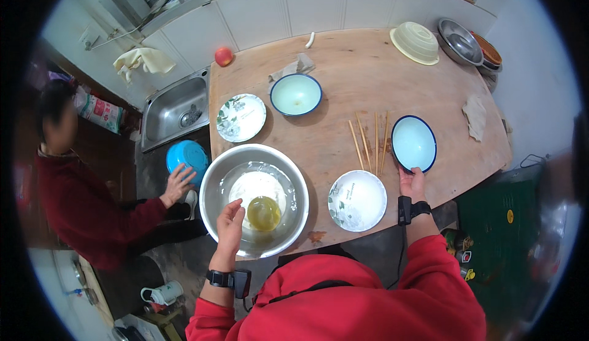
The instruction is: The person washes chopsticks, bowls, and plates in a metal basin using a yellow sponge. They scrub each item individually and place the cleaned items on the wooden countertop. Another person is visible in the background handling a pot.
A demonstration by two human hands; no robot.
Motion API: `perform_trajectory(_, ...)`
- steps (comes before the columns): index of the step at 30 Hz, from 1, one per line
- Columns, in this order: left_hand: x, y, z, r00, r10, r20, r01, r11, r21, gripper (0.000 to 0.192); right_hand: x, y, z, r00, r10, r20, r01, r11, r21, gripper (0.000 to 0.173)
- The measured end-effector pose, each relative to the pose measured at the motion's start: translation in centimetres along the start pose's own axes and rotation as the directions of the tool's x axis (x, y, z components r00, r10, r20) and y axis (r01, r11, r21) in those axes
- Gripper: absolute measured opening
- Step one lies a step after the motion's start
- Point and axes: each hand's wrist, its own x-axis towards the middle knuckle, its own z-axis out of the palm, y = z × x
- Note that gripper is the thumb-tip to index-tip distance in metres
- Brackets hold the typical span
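My right hand [413,182] grips the near rim of a blue-rimmed enamel bowl [414,143] at the table's right side. Over the near left rim of a large metal basin [301,193] is my left hand [231,223], fingers loosely bent, holding nothing. Water, a white dish [241,186] and a yellowish round item [263,213] are in the basin. Between the basin and my right hand lies a floral plate [357,200], with several wooden chopsticks [377,143] just beyond it. A second enamel bowl [296,94] and another floral plate [241,117] sit behind the basin.
At left, a person [92,203] in dark red reaches a hand beside a blue basin [187,159], below a steel sink [177,106]. An apple [223,56], cloths [474,117], an upturned pale basin [415,43] and metal bowls [460,41] lie along the wooden table's [345,74] far and right edges.
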Motion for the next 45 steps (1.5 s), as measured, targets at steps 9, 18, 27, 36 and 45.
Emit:
perform_trajectory(9, -0.3, -0.2, -0.1, 0.996, -0.083, -0.036, 0.078, 0.989, -0.124, 0.031, -3.6, 2.1, 2.7, 0.966, 0.259, -0.027, -0.26, 0.958, -0.118, 0.034)
perform_trajectory(18, -0.9, -0.6, -2.4, 0.983, -0.178, -0.053, 0.163, 0.963, -0.214, 0.028, -11.5, 7.5, 10.7, 0.887, 0.368, 0.28, -0.162, 0.815, -0.557, 0.018)
perform_trajectory(27, -1.5, -1.4, -4.4, 0.971, -0.235, -0.052, 0.211, 0.934, -0.289, 0.023, -13.2, 15.6, 12.1, 0.835, 0.405, 0.373, 0.2, 0.408, -0.891, 0.041)
perform_trajectory(36, -1.9, -1.9, -4.9, 0.958, -0.285, -0.022, 0.266, 0.918, -0.295, 0.026, -8.5, 6.2, 3.2, 0.78, -0.062, 0.622, 0.591, -0.25, -0.767, 0.055)
perform_trajectory(45, 0.3, -1.2, -3.3, 0.953, -0.282, 0.111, 0.299, 0.934, -0.195, 0.028, -10.0, 4.4, -3.4, 0.932, 0.076, 0.354, 0.318, 0.295, -0.901, 0.029)
